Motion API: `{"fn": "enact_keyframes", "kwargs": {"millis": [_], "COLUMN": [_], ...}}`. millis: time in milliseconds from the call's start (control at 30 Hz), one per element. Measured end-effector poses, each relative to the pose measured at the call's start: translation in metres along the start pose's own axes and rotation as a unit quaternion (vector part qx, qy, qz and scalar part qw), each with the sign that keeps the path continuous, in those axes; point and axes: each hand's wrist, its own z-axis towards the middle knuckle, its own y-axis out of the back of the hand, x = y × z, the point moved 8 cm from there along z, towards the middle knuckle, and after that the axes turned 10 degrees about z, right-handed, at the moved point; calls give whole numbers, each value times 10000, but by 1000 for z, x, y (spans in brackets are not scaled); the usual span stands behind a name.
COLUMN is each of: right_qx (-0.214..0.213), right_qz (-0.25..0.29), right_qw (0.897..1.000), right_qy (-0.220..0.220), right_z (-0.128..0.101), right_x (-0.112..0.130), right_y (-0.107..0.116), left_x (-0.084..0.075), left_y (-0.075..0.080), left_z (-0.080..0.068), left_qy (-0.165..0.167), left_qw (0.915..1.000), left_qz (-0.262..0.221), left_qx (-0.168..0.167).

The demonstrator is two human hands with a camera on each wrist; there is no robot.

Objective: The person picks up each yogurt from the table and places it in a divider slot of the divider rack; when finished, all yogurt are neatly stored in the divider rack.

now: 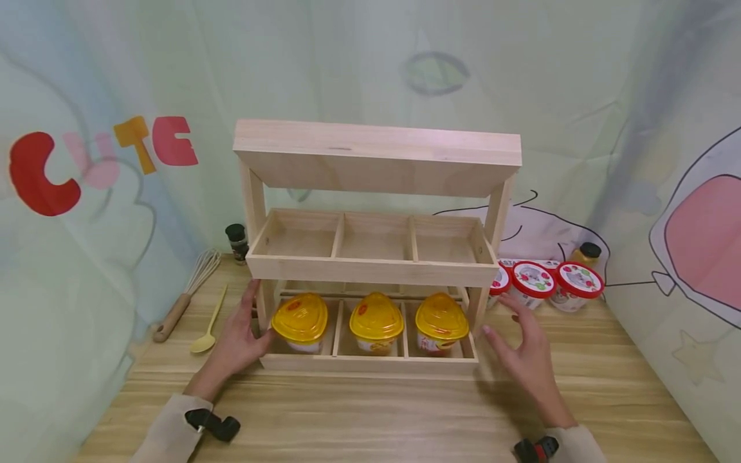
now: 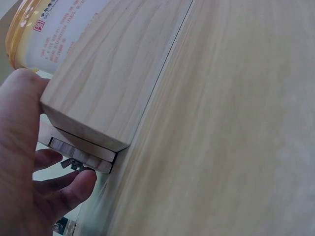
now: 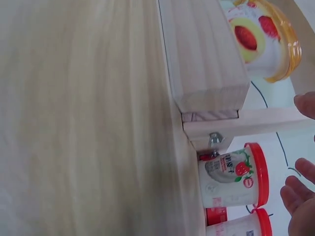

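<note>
A two-tier wooden rack (image 1: 370, 271) with a slanted top board stands in the middle of the table. Its lower tier holds three cups with yellow lids (image 1: 376, 315), one per compartment; the upper compartments hold nothing. My left hand (image 1: 234, 341) grips the rack's left end. In the left wrist view its thumb lies against the front corner, and the curled fingers (image 2: 78, 189) are behind, beside a small metal wing nut (image 2: 74, 164). My right hand (image 1: 529, 350) is held open just off the rack's right end, fingers spread, with nothing in it.
Red-lidded tubs (image 1: 532, 280) stand behind the right hand, with a black-capped bottle (image 1: 587, 253) beyond. At the left lie a whisk (image 1: 185, 296) and a yellow spoon (image 1: 210, 321), near a black-capped jar (image 1: 237, 241). Printed curtains enclose the wooden table (image 1: 370, 418).
</note>
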Motion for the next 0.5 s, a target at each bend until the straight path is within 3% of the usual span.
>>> {"fn": "enact_keyframes", "kwargs": {"millis": [500], "right_qx": [577], "right_qz": [105], "right_qw": [9970], "right_qy": [-499], "right_z": [16], "right_x": [-24], "right_y": [-7], "left_x": [-2], "left_y": [1], "left_z": [-1], "left_qy": [55], "left_qw": [10000], "left_qz": [22], "left_qx": [34]}}
